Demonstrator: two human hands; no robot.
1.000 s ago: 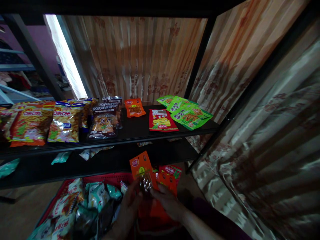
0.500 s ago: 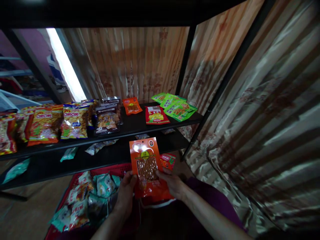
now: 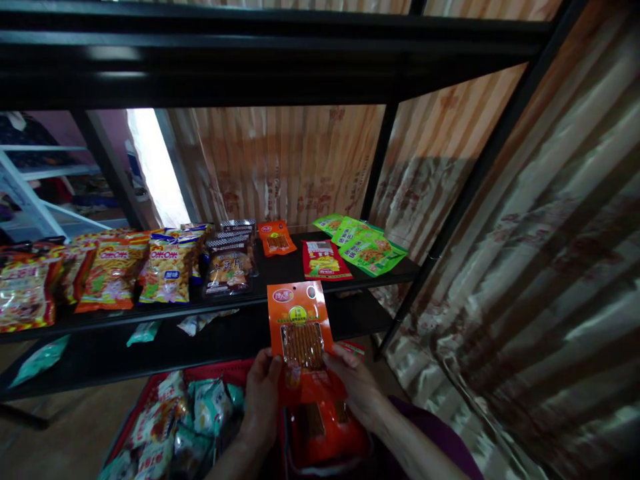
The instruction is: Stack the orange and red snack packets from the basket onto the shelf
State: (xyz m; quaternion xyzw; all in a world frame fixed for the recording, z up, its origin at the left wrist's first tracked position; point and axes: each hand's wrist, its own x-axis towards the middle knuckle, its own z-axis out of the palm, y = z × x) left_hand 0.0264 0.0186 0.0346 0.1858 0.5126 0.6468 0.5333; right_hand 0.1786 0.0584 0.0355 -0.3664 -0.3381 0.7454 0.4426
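Note:
Between my two hands is an orange snack packet (image 3: 301, 333) with a clear window showing brown sticks. My left hand (image 3: 264, 383) grips its left edge, thumb in front. My right hand (image 3: 357, 387) closes on its right edge. The packet stands nearly upright, just in front of the shelf. Below it, more orange packets (image 3: 320, 430) lie in a container whose pale rim shows. A similar small orange packet (image 3: 276, 239) rests at the back of the middle shelf, near a red packet (image 3: 326, 260) and several green packets (image 3: 373, 248).
The black middle shelf (image 3: 280, 275) also carries brown-black packets (image 3: 227, 267) and rows of crisp bags (image 3: 113, 270). A red basket (image 3: 131, 417) of teal and white bags stands lower left. An upper shelf (image 3: 225, 73) hangs overhead; a black post (image 3: 433, 257) and curtain (image 3: 540, 267) bound the right.
The view has tilted up, so the shelf and its packets sit lower in the picture. Both hands still hold the orange packet, and more of the orange packets below it now show.

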